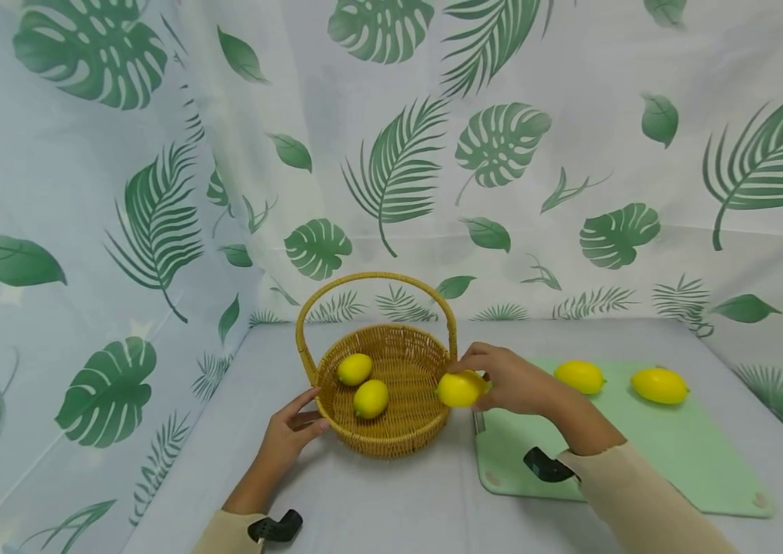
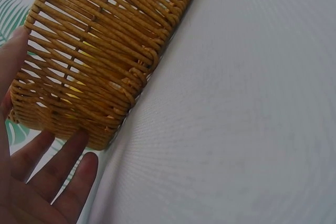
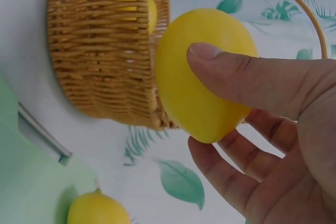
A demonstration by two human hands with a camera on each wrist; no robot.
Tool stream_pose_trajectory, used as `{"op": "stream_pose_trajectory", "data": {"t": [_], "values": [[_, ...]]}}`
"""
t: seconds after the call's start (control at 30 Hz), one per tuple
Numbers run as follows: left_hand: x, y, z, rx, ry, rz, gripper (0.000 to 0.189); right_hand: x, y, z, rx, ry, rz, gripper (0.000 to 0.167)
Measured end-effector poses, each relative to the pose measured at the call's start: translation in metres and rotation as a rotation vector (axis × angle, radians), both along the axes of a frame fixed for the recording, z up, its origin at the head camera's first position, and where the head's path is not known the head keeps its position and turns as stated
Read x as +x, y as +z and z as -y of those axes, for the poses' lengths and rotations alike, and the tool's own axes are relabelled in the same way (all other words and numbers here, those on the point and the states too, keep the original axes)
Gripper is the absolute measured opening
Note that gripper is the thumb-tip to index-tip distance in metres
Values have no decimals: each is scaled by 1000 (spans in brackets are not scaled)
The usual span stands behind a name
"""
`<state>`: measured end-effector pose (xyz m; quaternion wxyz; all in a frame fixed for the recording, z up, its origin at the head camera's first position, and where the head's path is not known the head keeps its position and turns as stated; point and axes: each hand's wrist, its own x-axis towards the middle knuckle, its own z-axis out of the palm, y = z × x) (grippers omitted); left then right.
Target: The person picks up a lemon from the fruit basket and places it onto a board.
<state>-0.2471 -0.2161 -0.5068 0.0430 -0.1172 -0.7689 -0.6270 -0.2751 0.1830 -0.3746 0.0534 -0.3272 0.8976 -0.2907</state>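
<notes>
A wicker basket (image 1: 391,442) with a tall arched handle stands on the table. Two lemons (image 1: 371,399) lie inside it, toward its left. My right hand (image 1: 512,378) pinches another lemon (image 1: 459,389) between thumb and fingers, over the basket's right rim. In the right wrist view this lemon (image 3: 202,77) is large, with the thumb across its near side. My left hand (image 1: 288,438) touches the left side of the basket with fairly straight fingers. In the left wrist view its fingertips (image 2: 79,140) rest against the woven wall (image 2: 100,51).
A light green cutting board (image 1: 613,454) lies on the right, under my right forearm. Two more lemons, a nearer-in lemon (image 1: 580,377) and a farther-right lemon (image 1: 659,385), sit on its back part. A leaf-patterned curtain (image 1: 391,223) rises behind the white tabletop (image 1: 391,508).
</notes>
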Motion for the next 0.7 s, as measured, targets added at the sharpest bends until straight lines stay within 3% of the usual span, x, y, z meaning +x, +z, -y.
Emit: {"op": "stream_pose_trajectory", "data": {"t": [0.2,0.7], "values": [[13,21,-4,-5,-19,18,64,4,-3,-8,-2,-5,-12,56],[11,18,-4,0,-33,-1,64,13,-23,-34,11,-10,-34,56]]}}
